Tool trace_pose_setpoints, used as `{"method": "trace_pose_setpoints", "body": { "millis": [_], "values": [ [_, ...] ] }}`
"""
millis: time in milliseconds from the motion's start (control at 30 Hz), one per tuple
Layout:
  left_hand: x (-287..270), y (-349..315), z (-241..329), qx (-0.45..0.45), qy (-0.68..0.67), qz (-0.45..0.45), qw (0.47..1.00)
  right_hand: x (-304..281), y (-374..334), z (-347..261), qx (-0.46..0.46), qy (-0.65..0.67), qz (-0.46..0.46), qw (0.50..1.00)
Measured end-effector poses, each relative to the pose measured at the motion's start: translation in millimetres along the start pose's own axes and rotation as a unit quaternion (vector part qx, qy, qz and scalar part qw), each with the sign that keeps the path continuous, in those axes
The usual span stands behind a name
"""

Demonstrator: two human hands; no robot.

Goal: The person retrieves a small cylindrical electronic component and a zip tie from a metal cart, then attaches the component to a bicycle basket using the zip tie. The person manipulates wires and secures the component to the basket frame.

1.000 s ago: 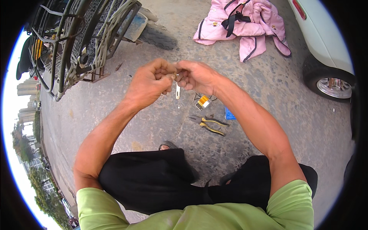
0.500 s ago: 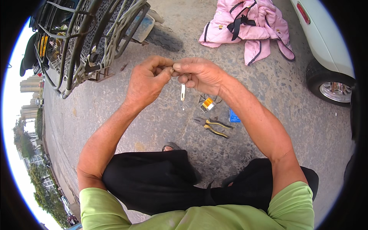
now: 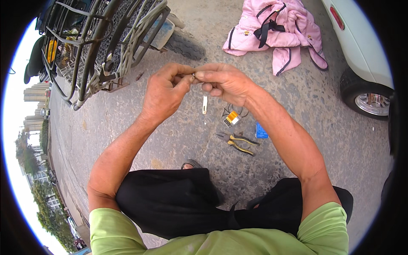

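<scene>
My left hand [image 3: 167, 90] and my right hand [image 3: 221, 81] meet fingertip to fingertip above the pavement. Both are closed in a pinch around a tiny dark piece [image 3: 194, 75], too small to name and mostly covered by the fingers. Below them on the ground lies a slim white strip [image 3: 205, 105] with a slot near its lower end. A small box-shaped part [image 3: 231, 119] with an orange-yellow striped face and black wires sits to its right. Pliers [image 3: 238, 142] with yellow-and-black handles rest nearer to me, jaws toward the left. Beside my right forearm is a blue packet [image 3: 261, 131], partly covered by it.
A three-wheeler or cart with a metal rack [image 3: 91, 46] and a black tyre [image 3: 185, 44] stands at the far left. A pink quilted cover [image 3: 276, 36] with black trim lies on the ground ahead. At the right is a pale vehicle [image 3: 361, 38] with its wheel [image 3: 369, 100].
The hands stay together in nearly the same place, the right fingers shifted slightly. A bit of the dark piece now shows between the fingertips. The whole view has moved a little.
</scene>
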State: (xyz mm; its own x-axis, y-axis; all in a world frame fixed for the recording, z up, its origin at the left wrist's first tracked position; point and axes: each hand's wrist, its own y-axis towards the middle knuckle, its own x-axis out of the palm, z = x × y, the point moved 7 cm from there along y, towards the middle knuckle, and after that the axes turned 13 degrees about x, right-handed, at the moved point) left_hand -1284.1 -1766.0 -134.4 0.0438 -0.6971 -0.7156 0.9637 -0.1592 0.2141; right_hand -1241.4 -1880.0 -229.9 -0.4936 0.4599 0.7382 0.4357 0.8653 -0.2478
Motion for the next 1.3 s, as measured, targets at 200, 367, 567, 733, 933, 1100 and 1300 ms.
{"method": "trace_pose_setpoints", "body": {
  "millis": [200,367,567,733,933,1100,1300],
  "values": [
    [-3,2,8,0.034,0.058,-0.027,0.997,-3,1,1,0.001,-0.008,-0.011,1.000],
    [-3,4,14,0.045,0.084,-0.035,0.995,-1,2,1,0.003,-0.014,-0.013,1.000],
    [0,5,12,0.030,0.104,-0.050,0.993,-3,6,7,0.016,-0.032,-0.025,0.999],
    [-1,5,5,0.009,0.093,-0.058,0.994,-2,3,6,0.018,-0.024,0.005,1.000],
    [-1,3,-2,0.015,0.076,-0.063,0.995,-3,7,9,0.019,-0.005,-0.016,1.000],
    [-1,2,-1,0.008,0.045,-0.057,0.997,-3,7,12,0.021,0.028,-0.006,0.999],
    [-2,2,2,0.024,0.053,-0.064,0.996,2,7,15,0.034,0.068,0.002,0.997]
  ]
}}
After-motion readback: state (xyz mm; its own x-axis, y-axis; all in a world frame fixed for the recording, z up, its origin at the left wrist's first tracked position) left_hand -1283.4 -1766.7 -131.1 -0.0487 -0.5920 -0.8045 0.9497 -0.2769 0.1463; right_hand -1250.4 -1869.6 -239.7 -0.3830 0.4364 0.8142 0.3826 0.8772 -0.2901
